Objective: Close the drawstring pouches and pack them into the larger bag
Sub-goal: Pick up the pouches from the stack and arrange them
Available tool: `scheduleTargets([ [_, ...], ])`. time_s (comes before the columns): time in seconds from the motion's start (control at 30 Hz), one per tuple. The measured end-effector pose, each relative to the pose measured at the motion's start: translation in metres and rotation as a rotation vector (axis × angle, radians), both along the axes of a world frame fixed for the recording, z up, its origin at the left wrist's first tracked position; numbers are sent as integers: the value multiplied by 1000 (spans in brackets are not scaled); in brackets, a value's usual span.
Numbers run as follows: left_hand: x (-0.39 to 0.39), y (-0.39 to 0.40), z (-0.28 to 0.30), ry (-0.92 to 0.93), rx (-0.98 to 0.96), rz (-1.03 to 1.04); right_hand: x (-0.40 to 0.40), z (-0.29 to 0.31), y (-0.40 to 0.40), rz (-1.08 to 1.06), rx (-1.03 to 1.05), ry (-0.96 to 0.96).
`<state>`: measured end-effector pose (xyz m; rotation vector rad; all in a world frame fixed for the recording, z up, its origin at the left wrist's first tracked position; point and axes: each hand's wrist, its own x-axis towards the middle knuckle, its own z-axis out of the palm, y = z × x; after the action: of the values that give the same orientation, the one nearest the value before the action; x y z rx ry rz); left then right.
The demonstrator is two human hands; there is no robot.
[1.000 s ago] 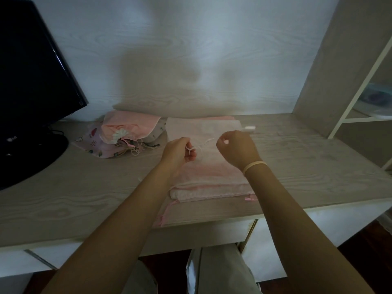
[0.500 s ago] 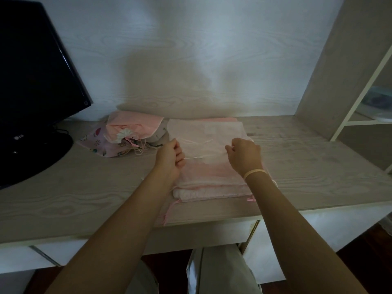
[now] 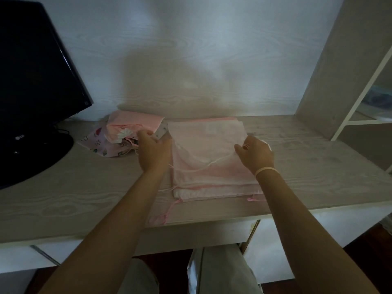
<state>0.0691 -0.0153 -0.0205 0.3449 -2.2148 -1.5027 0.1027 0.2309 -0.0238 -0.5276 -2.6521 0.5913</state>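
The soft, light, floppy pink pouch (image 3: 209, 153) on the worktop (image 3: 318, 166) is held by its two side edges, the left hand (image 3: 153, 150) and right hand (image 3: 255, 154) each curled on the thin cloth, and is best taken there.

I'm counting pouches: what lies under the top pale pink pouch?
Under the top pale pink pouch, more flat pink pouches show only as edges and cords; their number is hidden.
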Motion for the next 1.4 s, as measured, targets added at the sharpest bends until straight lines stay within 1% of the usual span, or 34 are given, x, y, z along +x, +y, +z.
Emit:
scheduleTargets([
  [0.07, 0, 4, -2, 12, -297, 15, 0, 3, -4, 50, -180, 46],
  [0.1, 2, 7, -2, 36, -416, -13, 2, 5, -5, 77, -248, 61],
  [0.17, 9, 12, 4, 49, -543, -161, 5, 8, -3, 111, -379, 73],
  [0.23, 17, 21, 6, -19, -681, -333, 10, 13, 0, 111, -496, 17],
  [0.33, 24, 38, 5, -151, -943, -489, 13, 15, 8, 103, -510, -114],
  [0.4, 26, 49, 1, -211, -1025, -522, 12, 15, 15, 80, -514, -129],
  [0.47, 26, 56, -6, -224, -1046, -520, 14, 17, 19, 62, -440, -134],
  [0.53, 26, 62, -11, -223, -1066, -490, 16, 21, 21, 33, -205, -134],
  [0.6, 27, 65, -13, -207, -1094, -452, 17, 25, 16, -10, 28, -77],
  [0.63, 27, 67, -13, -191, -1112, -431, 18, 27, 12, -9, 111, -34],
  [0.67, 28, 68, -14, -170, -1134, -411, 17, 28, 7, 38, 179, 9],
  [0.7, 29, 69, -13, -148, -1156, -398, 16, 28, -1, 128, 246, 34],
  [0.77, 32, 73, -13, -98, -1202, -395, 13, 21, -13, 334, 392, 0],
  [0.8, 33, 75, -13, -84, -1208, -400, 11, 16, -19, 388, 460, -44],
  [0.87, 34, 77, -14, -78, -1205, -405, 6, 7, -26, 389, 546, -100],
  [0.97, 35, 81, -14, -80, -1181, -404, 2, 0, -27, 354, 599, -77],
  [1.17, 31, 84, -18, -150, -1051, -436, 0, 2, -28, 381, 618, -72],
  [1.3, 29, 85, -21, -138, -975, -424, -3, 2, -27, 398, 534, -14],
  [1.4, 30, 83, -21, -77, -920, -385, -2, 2, -28, 412, 471, 31],
])
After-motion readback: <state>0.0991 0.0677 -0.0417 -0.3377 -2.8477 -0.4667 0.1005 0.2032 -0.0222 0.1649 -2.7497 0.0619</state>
